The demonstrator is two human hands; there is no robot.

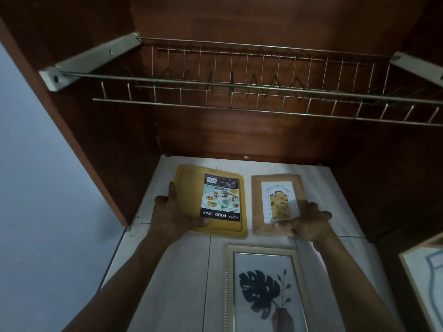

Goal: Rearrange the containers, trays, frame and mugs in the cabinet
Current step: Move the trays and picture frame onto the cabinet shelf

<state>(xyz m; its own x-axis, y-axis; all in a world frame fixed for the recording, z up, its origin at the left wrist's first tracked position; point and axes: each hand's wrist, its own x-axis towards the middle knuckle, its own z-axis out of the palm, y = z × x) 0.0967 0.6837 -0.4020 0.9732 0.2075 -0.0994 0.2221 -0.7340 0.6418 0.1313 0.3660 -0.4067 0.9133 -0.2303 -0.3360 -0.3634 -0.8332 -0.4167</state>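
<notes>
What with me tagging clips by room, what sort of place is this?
Probably a home kitchen: a wire dish rack is mounted inside a wooden cabinet above a white tiled counter, and the left hand holds a yellow food tray, the right hand a small wooden frame.

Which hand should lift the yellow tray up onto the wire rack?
Probably the left hand. It grips the yellow tray at its near left corner, under the wire rack. The right hand is busy holding the small frame.
</notes>
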